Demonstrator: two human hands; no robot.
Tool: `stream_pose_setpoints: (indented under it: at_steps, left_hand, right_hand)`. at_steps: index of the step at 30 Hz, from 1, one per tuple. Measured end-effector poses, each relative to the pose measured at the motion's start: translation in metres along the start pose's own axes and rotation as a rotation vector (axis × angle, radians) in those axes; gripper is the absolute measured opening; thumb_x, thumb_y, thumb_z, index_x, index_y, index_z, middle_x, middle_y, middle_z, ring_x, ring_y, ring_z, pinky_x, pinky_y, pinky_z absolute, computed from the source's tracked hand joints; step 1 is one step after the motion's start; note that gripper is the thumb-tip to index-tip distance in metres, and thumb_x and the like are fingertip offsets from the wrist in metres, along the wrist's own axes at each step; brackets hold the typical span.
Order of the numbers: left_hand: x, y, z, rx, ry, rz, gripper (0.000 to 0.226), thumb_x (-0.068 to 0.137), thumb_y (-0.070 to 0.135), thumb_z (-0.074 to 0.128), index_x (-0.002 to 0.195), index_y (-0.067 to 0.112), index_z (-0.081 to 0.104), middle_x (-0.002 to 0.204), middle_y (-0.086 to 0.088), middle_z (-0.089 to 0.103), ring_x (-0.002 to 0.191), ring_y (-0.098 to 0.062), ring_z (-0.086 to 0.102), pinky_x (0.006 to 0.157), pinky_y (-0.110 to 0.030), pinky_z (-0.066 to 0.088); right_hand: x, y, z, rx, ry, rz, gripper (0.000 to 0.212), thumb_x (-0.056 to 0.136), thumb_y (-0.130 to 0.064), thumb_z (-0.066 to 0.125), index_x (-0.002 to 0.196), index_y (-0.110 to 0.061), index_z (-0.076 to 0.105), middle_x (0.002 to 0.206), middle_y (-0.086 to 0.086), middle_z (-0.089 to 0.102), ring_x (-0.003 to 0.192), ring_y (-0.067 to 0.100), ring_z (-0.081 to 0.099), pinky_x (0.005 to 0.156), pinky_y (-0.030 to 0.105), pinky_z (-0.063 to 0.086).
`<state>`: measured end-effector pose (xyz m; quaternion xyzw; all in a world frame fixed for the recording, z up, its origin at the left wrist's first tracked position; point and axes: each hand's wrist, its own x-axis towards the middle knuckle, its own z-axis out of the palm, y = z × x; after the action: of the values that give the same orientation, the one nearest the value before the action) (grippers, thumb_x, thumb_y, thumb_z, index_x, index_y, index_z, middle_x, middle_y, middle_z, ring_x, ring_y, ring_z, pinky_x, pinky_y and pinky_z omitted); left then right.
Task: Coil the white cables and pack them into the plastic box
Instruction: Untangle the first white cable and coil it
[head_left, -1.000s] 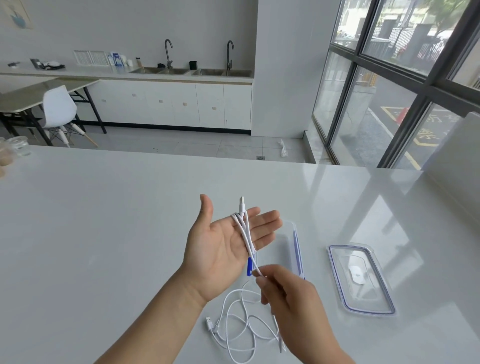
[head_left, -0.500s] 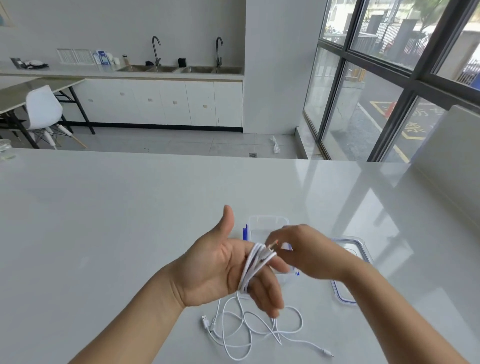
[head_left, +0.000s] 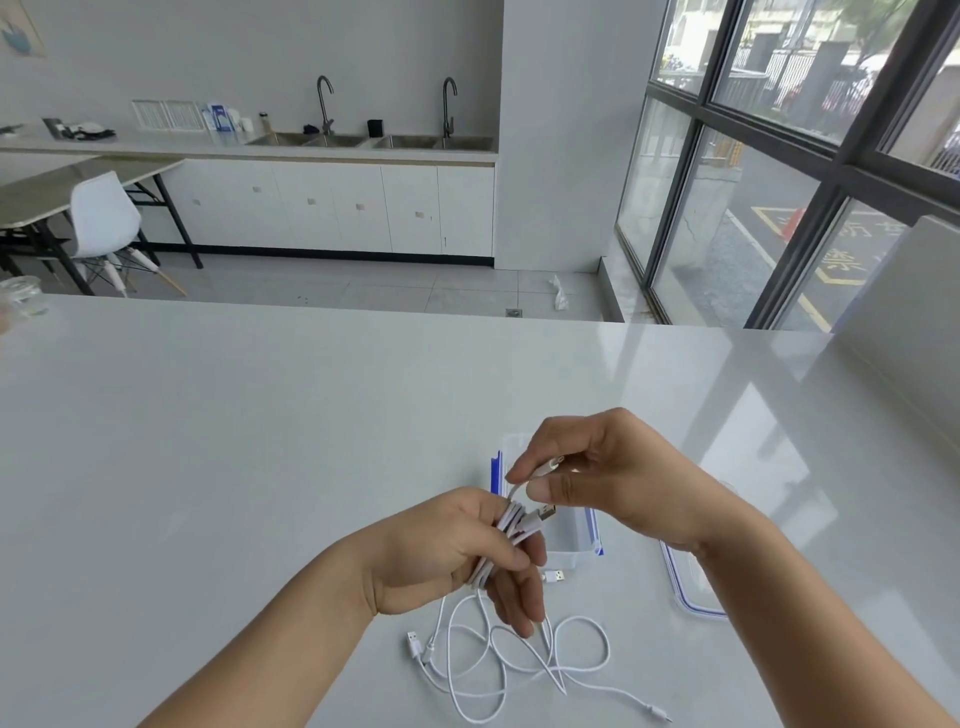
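My left hand (head_left: 457, 556) is closed around a coiled white cable (head_left: 511, 535), wound over its fingers, a USB plug sticking out to the right. My right hand (head_left: 608, 478) pinches the cable's free end just above the coil. Loose white cables (head_left: 519, 660) lie tangled on the white table below my hands. The clear plastic box (head_left: 569, 540) with blue clips stands open behind my hands, largely hidden by them. Its clear lid (head_left: 685, 592) with a blue seal lies to the right, partly under my right forearm.
The white table (head_left: 260, 441) stretches wide to the left and far side. A glass (head_left: 21, 296) stands at its far left edge. A grey panel (head_left: 904, 312) rises at the right. Beyond are a kitchen counter, a chair and large windows.
My left hand has turned palm down and closed over the coil. My right hand has moved from winding the cable to pinching its end above the coil.
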<state>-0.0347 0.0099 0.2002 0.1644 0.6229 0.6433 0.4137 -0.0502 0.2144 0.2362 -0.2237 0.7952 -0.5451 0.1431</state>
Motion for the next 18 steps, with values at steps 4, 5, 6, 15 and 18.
stream_pose_setpoints:
  at_steps: [4, 5, 6, 15, 18]
  left_hand:
    - [0.003, 0.000, 0.000, -0.040, 0.009, 0.012, 0.012, 0.087, -0.003, 0.048, 0.087, 0.001, 0.060, 0.080, -0.024, 0.071, 0.069, -0.034, 0.070, 0.074, -0.040, 0.052]
    - [0.004, 0.000, 0.000, -0.050, 0.012, 0.013, 0.013, 0.085, -0.003, 0.048, 0.085, 0.001, 0.060, 0.080, -0.025, 0.071, 0.070, -0.035, 0.070, 0.074, -0.041, 0.051]
    - [0.005, 0.000, 0.000, -0.061, 0.014, 0.014, 0.014, 0.084, -0.003, 0.048, 0.082, 0.002, 0.061, 0.080, -0.025, 0.071, 0.070, -0.035, 0.070, 0.075, -0.041, 0.051]
    - [0.007, 0.002, -0.001, -0.127, -0.037, -0.003, 0.021, 0.083, -0.007, 0.046, 0.085, 0.003, 0.064, 0.084, -0.023, 0.073, 0.074, -0.035, 0.072, 0.076, -0.040, 0.053]
    - [0.009, 0.003, 0.001, -0.169, -0.099, -0.059, 0.023, 0.086, -0.005, 0.046, 0.096, -0.003, 0.066, 0.092, -0.023, 0.074, 0.081, -0.034, 0.074, 0.082, -0.041, 0.055]
  right_hand:
    - [-0.003, 0.005, 0.005, -0.055, 0.015, -0.073, 0.008, 0.085, -0.010, 0.078, 0.091, -0.014, 0.081, 0.117, -0.007, 0.071, 0.109, 0.006, 0.069, 0.097, 0.024, 0.051]
    - [-0.004, 0.007, 0.008, -0.090, 0.009, -0.094, 0.008, 0.086, -0.011, 0.077, 0.092, -0.015, 0.080, 0.121, -0.008, 0.071, 0.112, 0.005, 0.067, 0.099, 0.025, 0.051]
    - [-0.006, 0.009, 0.010, -0.147, 0.008, -0.130, 0.008, 0.086, -0.011, 0.077, 0.092, -0.016, 0.080, 0.122, -0.008, 0.072, 0.113, 0.004, 0.067, 0.099, 0.027, 0.051]
    - [-0.010, 0.025, 0.017, -0.297, 0.078, -0.407, 0.025, 0.087, 0.007, 0.066, 0.097, -0.010, 0.081, 0.109, 0.002, 0.075, 0.098, 0.014, 0.072, 0.081, 0.031, 0.058]
    - [-0.008, 0.033, 0.015, -0.230, 0.093, -0.410, 0.020, 0.086, 0.007, 0.071, 0.094, -0.009, 0.081, 0.098, 0.003, 0.073, 0.088, 0.019, 0.072, 0.077, 0.034, 0.057]
